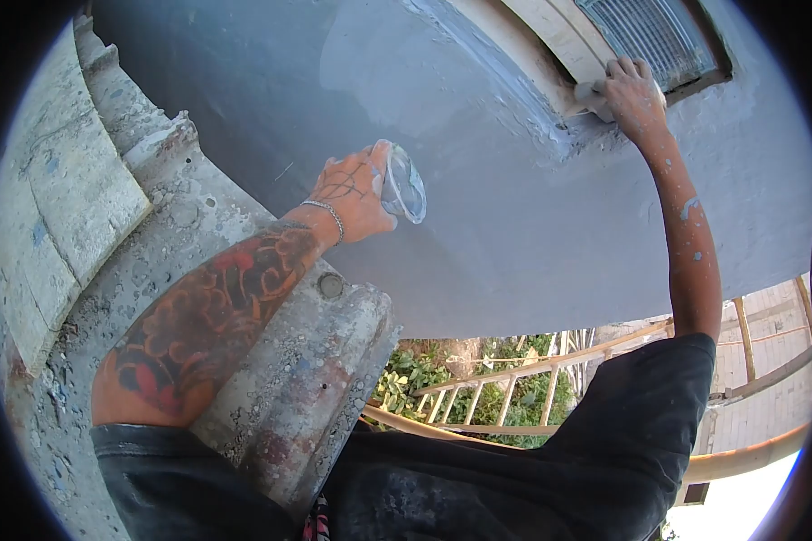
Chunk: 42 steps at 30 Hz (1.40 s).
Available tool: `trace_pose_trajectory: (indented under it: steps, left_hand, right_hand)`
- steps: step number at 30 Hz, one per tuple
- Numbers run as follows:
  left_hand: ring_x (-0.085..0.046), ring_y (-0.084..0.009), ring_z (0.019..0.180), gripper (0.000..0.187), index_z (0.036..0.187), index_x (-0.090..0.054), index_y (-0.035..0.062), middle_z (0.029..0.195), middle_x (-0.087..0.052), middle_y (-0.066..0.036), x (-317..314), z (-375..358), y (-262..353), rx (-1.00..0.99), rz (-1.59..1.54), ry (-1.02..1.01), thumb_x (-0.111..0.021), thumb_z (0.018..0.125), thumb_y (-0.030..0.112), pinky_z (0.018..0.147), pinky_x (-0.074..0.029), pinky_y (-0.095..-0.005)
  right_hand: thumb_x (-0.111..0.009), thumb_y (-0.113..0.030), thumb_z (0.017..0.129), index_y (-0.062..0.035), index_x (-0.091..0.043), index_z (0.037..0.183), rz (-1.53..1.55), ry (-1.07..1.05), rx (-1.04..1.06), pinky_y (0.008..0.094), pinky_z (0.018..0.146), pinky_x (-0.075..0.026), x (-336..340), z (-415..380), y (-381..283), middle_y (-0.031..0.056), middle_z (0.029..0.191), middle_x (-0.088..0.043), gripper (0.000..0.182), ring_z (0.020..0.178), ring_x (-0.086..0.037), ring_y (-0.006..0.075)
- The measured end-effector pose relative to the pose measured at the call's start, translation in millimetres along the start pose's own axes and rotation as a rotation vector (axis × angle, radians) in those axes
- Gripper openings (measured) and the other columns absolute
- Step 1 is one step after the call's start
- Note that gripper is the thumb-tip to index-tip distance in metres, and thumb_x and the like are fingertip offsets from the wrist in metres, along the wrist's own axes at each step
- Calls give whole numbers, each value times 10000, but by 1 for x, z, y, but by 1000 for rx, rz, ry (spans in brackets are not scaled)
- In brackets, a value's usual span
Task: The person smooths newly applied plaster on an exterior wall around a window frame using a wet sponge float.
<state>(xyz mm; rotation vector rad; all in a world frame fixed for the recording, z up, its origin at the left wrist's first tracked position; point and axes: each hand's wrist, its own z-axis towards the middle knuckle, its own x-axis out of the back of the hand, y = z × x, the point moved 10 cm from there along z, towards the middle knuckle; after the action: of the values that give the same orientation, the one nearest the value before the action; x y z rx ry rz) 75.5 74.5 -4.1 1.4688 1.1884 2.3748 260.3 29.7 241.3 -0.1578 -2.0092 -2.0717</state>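
My left hand (359, 192), with a bracelet at the wrist, is wrapped round a clear plastic cup (406, 187) whose inside is smeared with a pale residue. The cup is tilted, its mouth turned toward the right, in front of the blue-grey wall (487, 243). Higher up on the right, my right hand (634, 97) reaches to the lower corner of a window frame (573, 36). Its fingers are closed on a small pale piece (593, 96), pressed against the corner; its exact kind is hidden by the hand. Paint flecks dot my right forearm.
Rough corrugated roofing (280, 397) strewn with grit runs below my left arm, with a curved grey sheet (72, 189) farther left. A bamboo ladder (505, 397) and poles stand below the wall, before green plants. The window has a ribbed pane (650, 36).
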Motion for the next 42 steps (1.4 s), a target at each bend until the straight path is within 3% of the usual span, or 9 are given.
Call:
trace_pose_trajectory:
  steps: [7,9,12,16,22,28,33,37,42]
  left_hand:
    - [-536,-308,1089,674,1208,-393,19,1155,-544,-145,6,0,-1,-1,-8,18,-716,657,234,954,-384,-426]
    - [-456,-334,1178,885,1355,-271,-25,1296,-455,-179,-6,1,-3,32,-23,-106,-694,633,263,1015,-341,-400]
    - [-515,-304,1119,681,1217,-388,20,1174,-532,-145,-2,1,-1,35,-8,-63,-715,660,234,967,-375,-426]
    - [-519,-304,1113,672,1204,-388,23,1171,-531,-145,-3,3,-1,16,-32,-37,-714,656,237,966,-377,-426]
    - [-518,-304,1113,679,1210,-385,22,1175,-528,-143,-6,4,-3,22,-25,-70,-706,657,250,968,-376,-426]
    - [-517,-303,1115,709,1232,-370,22,1188,-523,-142,-7,2,-4,5,-15,-26,-708,653,250,969,-374,-430]
    - [-524,-353,1091,801,1293,-342,-6,1176,-541,-180,-6,5,-2,-19,-21,-54,-705,630,261,947,-417,-406]
    - [-523,-360,1090,802,1292,-347,4,1175,-540,-183,-3,2,3,-7,23,-47,-709,627,268,949,-416,-407]
    - [-436,-320,1207,891,1346,-275,-3,1297,-451,-168,-21,10,-18,28,-26,-80,-716,637,306,1024,-319,-417]
  right_hand:
    - [-588,-174,730,-173,-693,745,-70,-57,29,334,816,-371,-30,1,-60,18,871,-602,105,975,-511,175]
    - [-592,-174,723,-162,-686,728,-89,-70,-75,341,795,-377,-26,0,-44,29,856,-604,95,967,-512,184]
    - [-591,-173,725,-153,-688,733,-36,34,-212,347,783,-382,-1,8,-25,38,861,-604,98,964,-516,190]
    - [-570,-170,756,-139,-693,749,-43,-20,-101,347,780,-387,-25,1,-68,39,863,-601,128,960,-521,198]
    - [-567,-153,757,-125,-698,763,-18,-153,-155,331,769,-396,-17,3,-33,47,872,-617,134,978,-527,205]
    - [-575,-132,746,-101,-693,758,85,-40,-152,347,781,-426,-14,-2,-63,59,892,-620,123,937,-553,211]
    - [-643,-131,721,-81,-649,993,389,125,-556,344,732,-453,27,-55,-54,93,899,-598,276,862,-557,274]
    - [-690,-63,664,-57,-613,1037,780,561,-830,381,726,-450,-7,-123,-146,104,903,-562,381,840,-539,302]
    - [-666,-88,646,-64,-631,1016,772,337,-634,389,707,-414,-64,-105,-246,103,924,-549,372,894,-520,274]
